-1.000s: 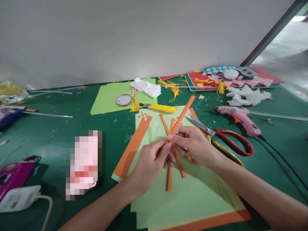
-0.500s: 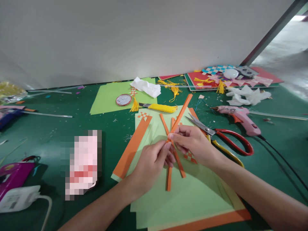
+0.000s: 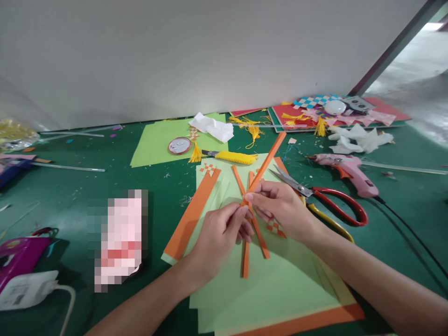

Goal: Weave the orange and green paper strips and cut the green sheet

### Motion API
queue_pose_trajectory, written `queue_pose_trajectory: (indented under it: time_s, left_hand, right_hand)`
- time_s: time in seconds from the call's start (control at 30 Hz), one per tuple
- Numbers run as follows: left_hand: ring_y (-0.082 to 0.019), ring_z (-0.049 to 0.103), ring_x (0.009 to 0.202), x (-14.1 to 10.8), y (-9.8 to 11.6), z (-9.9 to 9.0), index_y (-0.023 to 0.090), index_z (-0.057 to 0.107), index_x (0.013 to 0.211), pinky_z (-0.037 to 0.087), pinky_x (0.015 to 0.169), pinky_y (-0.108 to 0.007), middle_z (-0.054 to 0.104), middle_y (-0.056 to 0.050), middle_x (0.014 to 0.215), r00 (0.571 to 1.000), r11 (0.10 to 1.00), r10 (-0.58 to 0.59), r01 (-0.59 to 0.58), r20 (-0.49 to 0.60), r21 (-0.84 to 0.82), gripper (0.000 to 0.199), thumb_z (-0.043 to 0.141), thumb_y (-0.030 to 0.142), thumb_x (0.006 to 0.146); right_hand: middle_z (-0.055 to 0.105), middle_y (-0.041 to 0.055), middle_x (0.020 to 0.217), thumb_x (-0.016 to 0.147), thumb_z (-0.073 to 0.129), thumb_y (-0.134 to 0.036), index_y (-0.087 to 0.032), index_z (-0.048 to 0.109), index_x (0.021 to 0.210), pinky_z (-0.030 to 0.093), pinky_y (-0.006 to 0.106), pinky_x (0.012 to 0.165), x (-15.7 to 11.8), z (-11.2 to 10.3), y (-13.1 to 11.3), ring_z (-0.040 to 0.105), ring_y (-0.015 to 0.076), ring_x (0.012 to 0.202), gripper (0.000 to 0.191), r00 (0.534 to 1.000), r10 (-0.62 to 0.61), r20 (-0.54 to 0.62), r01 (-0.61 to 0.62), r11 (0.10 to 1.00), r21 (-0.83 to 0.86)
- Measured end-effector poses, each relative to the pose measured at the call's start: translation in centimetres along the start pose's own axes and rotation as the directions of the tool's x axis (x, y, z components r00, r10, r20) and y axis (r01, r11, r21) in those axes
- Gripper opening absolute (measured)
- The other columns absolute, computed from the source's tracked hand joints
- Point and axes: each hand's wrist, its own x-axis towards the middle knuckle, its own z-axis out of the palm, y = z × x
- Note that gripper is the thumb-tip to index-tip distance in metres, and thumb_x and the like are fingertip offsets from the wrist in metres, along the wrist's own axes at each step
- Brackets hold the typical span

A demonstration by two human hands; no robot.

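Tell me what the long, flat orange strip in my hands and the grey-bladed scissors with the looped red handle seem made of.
The orange strip looks like matte paper or card: straight edges, no shine. The scissors seem to have satin metal blades, given their grey gleam. The glossy red handle, softly highlighted, may be plastic or coated metal.

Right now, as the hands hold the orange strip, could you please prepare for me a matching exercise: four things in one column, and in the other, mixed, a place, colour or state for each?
Things:
1. upper orange paper strip
2. utility knife
3. scissors
4. pink hot glue gun

Descriptions:
A. has an orange trigger
B. blade end beside a yellow tassel
C. held by the left hand and right hand
D. has a red handle

Pairs: 1-C, 2-B, 3-D, 4-A
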Motion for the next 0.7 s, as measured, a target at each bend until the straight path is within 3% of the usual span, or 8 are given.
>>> queue_pose_trajectory:
  time_s: [0.27, 0.7]
  left_hand:
    - [-0.012, 0.062, 0.057, -0.07, 0.05, 0.06, 0.014, 0.061, 0.077, 0.050, 0.055, -0.020, 0.063, -0.003, 0.066, 1.000, 1.000, 0.014, -0.014, 0.011, -0.007, 0.037, 0.044, 0.041, 0.097]
    - [-0.012, 0.063, 0.059, -0.13, -0.07, 0.11, 0.016, 0.057, 0.079, 0.051, 0.059, -0.022, 0.064, -0.003, 0.069, 0.998, 1.000, -0.003, 0.001, 0.068, 0.022, 0.038, 0.038, 0.042, 0.099]
  right_hand:
    - [0.044, -0.0059, 0.049, 0.085, 0.064, -0.042, -0.018, 0.058, 0.070, 0.026, 0.023, 0.042, 0.03, 0.18, 0.16, 0.038, 0.0077, 0.045, 0.029, 0.999, 0.022, 0.046, -0.019, 0.997, -0.069]
    - [0.043, -0.0066, 0.050, 0.087, 0.061, -0.044, -0.019, 0.054, 0.070, 0.026, 0.025, 0.044, -0.03, -0.08, 0.26, 0.033, 0.0075, 0.044, 0.030, 0.999, -0.019, -0.029, 0.017, 0.998, -0.065]
